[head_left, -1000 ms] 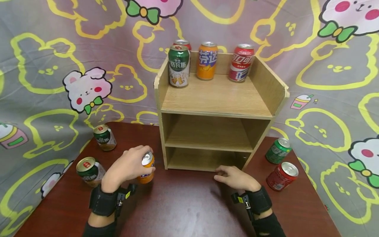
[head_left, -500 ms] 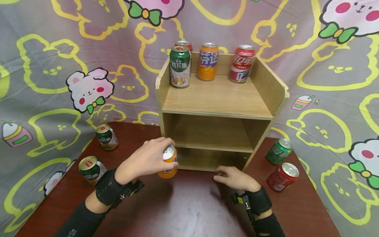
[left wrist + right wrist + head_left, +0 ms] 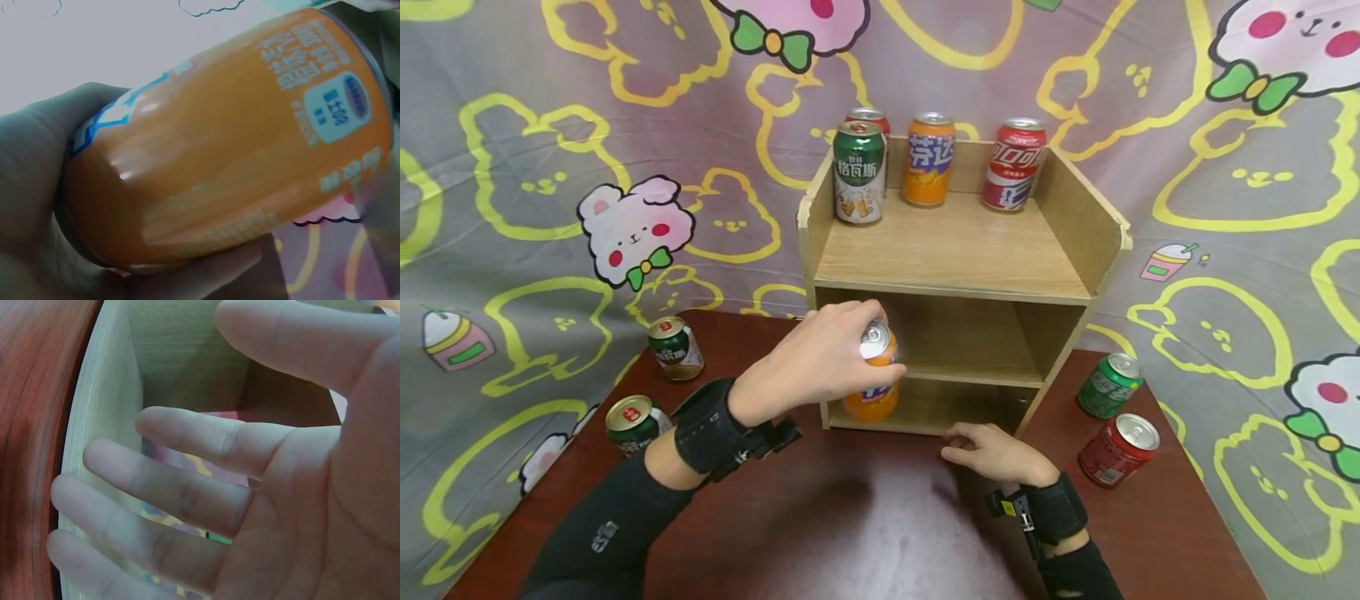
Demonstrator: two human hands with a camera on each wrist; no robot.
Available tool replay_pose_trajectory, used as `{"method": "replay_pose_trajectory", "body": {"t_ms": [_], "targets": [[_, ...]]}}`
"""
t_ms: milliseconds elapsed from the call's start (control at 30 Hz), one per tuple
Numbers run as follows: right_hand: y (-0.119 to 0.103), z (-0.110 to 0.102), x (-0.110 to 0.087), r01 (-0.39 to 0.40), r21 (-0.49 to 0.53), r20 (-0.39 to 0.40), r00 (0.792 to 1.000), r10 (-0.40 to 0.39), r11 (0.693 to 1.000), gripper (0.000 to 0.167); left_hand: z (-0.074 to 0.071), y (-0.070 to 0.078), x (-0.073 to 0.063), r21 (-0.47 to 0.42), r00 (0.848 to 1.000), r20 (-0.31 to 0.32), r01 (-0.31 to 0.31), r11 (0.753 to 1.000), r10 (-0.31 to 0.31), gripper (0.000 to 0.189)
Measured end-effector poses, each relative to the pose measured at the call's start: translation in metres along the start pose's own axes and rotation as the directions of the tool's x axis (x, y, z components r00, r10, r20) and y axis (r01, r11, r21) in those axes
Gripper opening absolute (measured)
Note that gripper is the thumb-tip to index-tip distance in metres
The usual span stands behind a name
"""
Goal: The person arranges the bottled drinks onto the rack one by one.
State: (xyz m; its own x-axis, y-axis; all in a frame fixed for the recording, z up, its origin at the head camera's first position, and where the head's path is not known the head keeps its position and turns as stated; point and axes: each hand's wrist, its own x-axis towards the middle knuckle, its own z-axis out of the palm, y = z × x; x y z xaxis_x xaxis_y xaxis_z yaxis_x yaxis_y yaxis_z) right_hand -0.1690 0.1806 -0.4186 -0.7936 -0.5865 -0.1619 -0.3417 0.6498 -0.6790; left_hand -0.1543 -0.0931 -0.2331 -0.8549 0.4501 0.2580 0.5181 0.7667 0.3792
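My left hand (image 3: pixel 812 358) grips an orange soda can (image 3: pixel 874 400) near its top, thumb on one side and fingers on the other. The can is raised in front of the left part of a wooden shelf unit (image 3: pixel 951 290), overlapping its lower two compartments in the head view. Up close in the left wrist view, the orange can (image 3: pixel 212 150) shows white lettering. My right hand (image 3: pixel 1000 454) holds nothing; its fingertips lie right by the front edge of the bottom board. In the right wrist view that hand's fingers (image 3: pixel 187 434) are spread and fairly straight.
On the top board stand a green-and-white can (image 3: pixel 859 187), an orange can (image 3: pixel 929 162) and red cans, one (image 3: pixel 1015 167) at the right. Two dark green cans (image 3: pixel 676 350) are at the table's left; a green can (image 3: pixel 1109 386) and a red can (image 3: pixel 1118 450) at its right.
My left hand has lifted the orange soda can from the table left of the shelf unit and carried it right and up to the unit's front. My right hand has stayed put.
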Motion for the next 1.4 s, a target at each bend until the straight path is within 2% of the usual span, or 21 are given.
{"method": "replay_pose_trajectory", "body": {"t_ms": [233, 400, 567, 700, 833, 967, 1200, 1400], "targets": [[0.001, 0.001, -0.001, -0.010, 0.007, 0.009, 1.000, 0.010, 1.000, 0.041, -0.018, 0.025, 0.017, 0.018, 0.999, 0.038, -0.009, 1.000, 0.008, 0.044], [0.002, 0.002, 0.001, -0.004, 0.011, 0.022, 1.000, 0.004, 1.000, 0.040, -0.035, 0.043, 0.027, 0.008, 0.998, 0.058, -0.038, 0.999, 0.038, 0.042], [0.002, 0.003, 0.002, -0.004, 0.021, 0.035, 0.999, 0.003, 1.000, 0.041, -0.049, 0.059, 0.039, -0.014, 0.997, 0.025, -0.078, 0.997, 0.078, 0.039], [0.002, 0.004, 0.002, -0.004, 0.023, 0.031, 1.000, 0.004, 1.000, 0.044, -0.058, 0.068, 0.049, 0.013, 0.996, -0.012, -0.083, 0.996, 0.083, 0.040], [0.002, 0.004, 0.002, -0.006, 0.023, 0.031, 1.000, 0.005, 1.000, 0.045, -0.066, 0.074, 0.058, 0.079, 0.999, -0.015, -0.047, 0.996, 0.049, 0.046], [0.003, 0.004, 0.002, -0.010, 0.015, 0.033, 0.999, 0.009, 1.000, 0.042, -0.074, 0.079, 0.067, 0.151, 1.000, -0.005, 0.012, 0.989, -0.012, 0.055], [0.003, 0.004, 0.002, 0.005, 0.003, 0.029, 1.000, -0.005, 1.000, 0.041, -0.084, 0.086, 0.085, 0.163, 0.998, 0.007, 0.063, 0.985, -0.065, 0.058], [0.003, 0.005, 0.004, -0.010, 0.000, 0.027, 1.000, 0.010, 1.000, 0.040, -0.088, 0.082, 0.106, 0.182, 0.990, 0.017, 0.137, 0.974, -0.142, 0.071]]}}
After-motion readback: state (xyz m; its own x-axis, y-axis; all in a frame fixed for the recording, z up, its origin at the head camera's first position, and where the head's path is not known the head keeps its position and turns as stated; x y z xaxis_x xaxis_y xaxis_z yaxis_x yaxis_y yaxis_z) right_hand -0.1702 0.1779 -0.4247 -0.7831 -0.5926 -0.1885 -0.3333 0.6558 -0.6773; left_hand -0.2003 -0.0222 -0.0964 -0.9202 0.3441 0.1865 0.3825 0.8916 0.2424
